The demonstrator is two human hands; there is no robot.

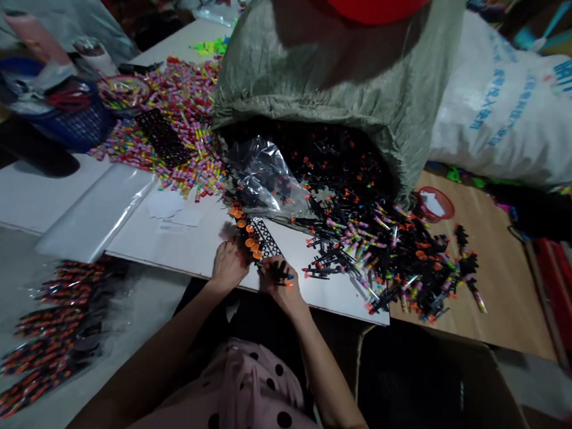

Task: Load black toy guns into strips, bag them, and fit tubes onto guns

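Our surface (190, 253) spans the view, and toward its far edge we have a big grey-green sack (325, 67), its mouth facing us. Toward the left end we see a spread of bright tubes (187, 90); toward the right, reaching the near edge, a heap of black toy parts (424, 270) mixed with similar tubes.

Our 2 hands work at the middle of the near edge. The left hand (231, 263) curls in beside a black lattice strip (268, 239); we cannot tell whether its fingers grip. The right hand (288, 290) has its fingers clamped on a small black piece (278, 273) with an orange tip. The strip slants between that edge and the sack, with orange discs (251, 243) along its left side.

We do best, we judge, to steady the strip from the left, hold the piece lightly by its body, and keep both wrists clear of those discs.
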